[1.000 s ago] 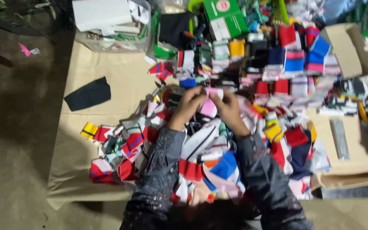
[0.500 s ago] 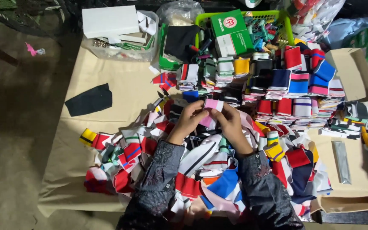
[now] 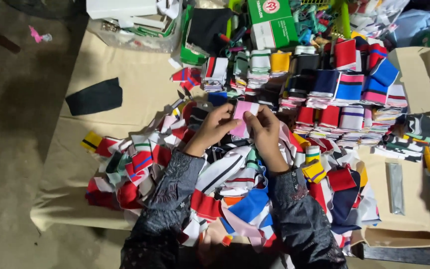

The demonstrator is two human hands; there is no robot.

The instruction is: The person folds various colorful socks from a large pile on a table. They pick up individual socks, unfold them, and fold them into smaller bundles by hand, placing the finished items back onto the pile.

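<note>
Over the big heap of striped cloth pieces (image 3: pixel 235 189) on the table (image 3: pixel 125 74), both hands meet on one small pink cloth piece with a white stripe (image 3: pixel 243 118). It is up in the air just above the heap, near the neat stacks of folded pieces (image 3: pixel 344 99) at the back.

What could go wrong? I think the pink piece could slip, because only the fingertips pinch it and it is thin and floppy. If it falls, it lands in the heap with lots of other bright bits, and I would have a hard time finding it again (there are other pink ones down there too). The sleeves rest right on the loose heap, so a big arm move could push pieces off the near edge of the table. The stacks at the back look tall and close together, so a bump could knock them into each other and mix the colours.

Now the hands. My left hand (image 3: pixel 214 127) is curled, with its thumb and fingers closed on the left side of the pink piece. My right hand (image 3: pixel 265 132) is curled too, and its fingertips pinch the right edge of the same piece. Neither hand is flat or spread wide. A black cloth piece (image 3: pixel 94 97) lies alone on the tan cover, well apart from both hands.
</note>
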